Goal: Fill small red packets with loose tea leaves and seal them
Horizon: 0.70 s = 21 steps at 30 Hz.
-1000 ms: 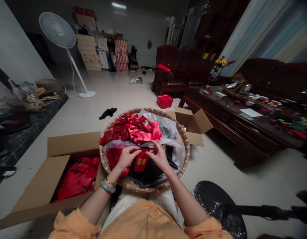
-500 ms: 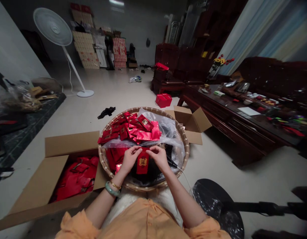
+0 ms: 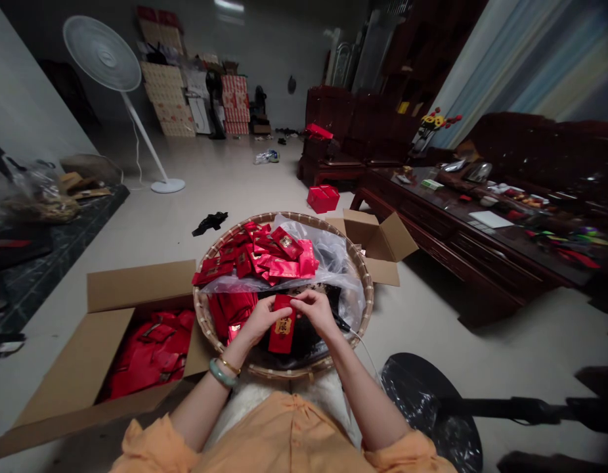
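A small red packet point(image 3: 281, 340) with gold lettering hangs upright over the round woven basket point(image 3: 369, 289). My left hand point(image 3: 259, 320) is closed on its upper part, thumb across the front. At its top right corner, my right hand point(image 3: 316, 311) pinches the edge, fingertips partly hidden. Beyond my hands, a heap of red packets point(image 3: 257, 253) lies on clear plastic sheeting point(image 3: 333, 246). More flat red packets point(image 3: 230, 309) rest inside the basket, left of my left hand. Dark contents fill the area beneath the held packet; I cannot make out what they are.
An open cardboard box point(image 3: 72, 348) full of red packets stands at the left. Another open box point(image 3: 377, 240) is behind the basket on the right, near a dark wooden table point(image 3: 446, 230). A white cable point(image 3: 370, 355) runs over the basket's right rim. A fan point(image 3: 167, 186) stands farther back.
My left hand has shifted its thumb from the packet's top edge down over its front. The packet sits slightly lower. My right hand stays at the top right corner.
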{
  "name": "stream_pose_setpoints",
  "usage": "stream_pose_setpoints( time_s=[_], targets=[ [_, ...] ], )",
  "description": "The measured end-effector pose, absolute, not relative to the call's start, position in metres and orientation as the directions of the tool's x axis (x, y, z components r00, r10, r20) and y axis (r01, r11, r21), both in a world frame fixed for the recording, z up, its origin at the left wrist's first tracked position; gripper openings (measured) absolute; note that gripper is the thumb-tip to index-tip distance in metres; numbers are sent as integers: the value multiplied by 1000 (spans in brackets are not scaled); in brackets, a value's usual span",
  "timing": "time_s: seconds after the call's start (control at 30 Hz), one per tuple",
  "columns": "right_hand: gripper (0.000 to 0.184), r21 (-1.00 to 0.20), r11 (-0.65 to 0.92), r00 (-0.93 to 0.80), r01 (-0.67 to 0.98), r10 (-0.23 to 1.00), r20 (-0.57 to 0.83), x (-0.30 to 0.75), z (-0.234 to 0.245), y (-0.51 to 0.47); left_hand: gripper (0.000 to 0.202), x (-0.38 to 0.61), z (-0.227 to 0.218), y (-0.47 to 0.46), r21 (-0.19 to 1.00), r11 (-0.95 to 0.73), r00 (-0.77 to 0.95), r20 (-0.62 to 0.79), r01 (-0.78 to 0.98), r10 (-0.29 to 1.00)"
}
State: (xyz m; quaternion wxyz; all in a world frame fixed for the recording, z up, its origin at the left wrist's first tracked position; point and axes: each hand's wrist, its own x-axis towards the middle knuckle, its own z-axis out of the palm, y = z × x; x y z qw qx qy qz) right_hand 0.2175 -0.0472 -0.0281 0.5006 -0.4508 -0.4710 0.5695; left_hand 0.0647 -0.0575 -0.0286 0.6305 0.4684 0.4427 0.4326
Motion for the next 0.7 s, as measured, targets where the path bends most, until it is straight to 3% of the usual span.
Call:
stream_pose_setpoints(
  time_s=[0.17,0.27,0.33,0.4,0.47,0.53,0.6,0.7],
  targets=[
    [26,-1000,-28,-103,-6,994,-27,224,-41,-42,49,73,-38,-64,890,386,329,-299,-242,896],
    [27,-969,94,-36,230,995,88,248,-59,-35,50,71,-41,-63,847,451,341,-350,-281,872],
    [24,-831,162,-2,532,982,189,268,-75,-33,49,70,-42,-63,824,476,345,-369,-308,863],
    [33,-576,54,12,816,994,110,285,-91,-34,49,69,-42,-62,806,492,344,-382,-330,857],
    [46,-357,-54,41,932,998,-42,296,-103,-37,49,69,-43,-62,794,503,340,-394,-342,854],
    [52,-260,-78,42,962,989,-142,300,-110,-38,49,70,-43,-62,789,508,340,-399,-346,851],
    [51,-279,-60,14,958,986,-165,301,-112,-36,48,70,-43,-63,789,507,347,-394,-347,851],
    [49,-436,-47,-1,898,994,-110,305,-109,-31,47,68,-43,-62,791,504,348,-390,-348,853]
  ],
)
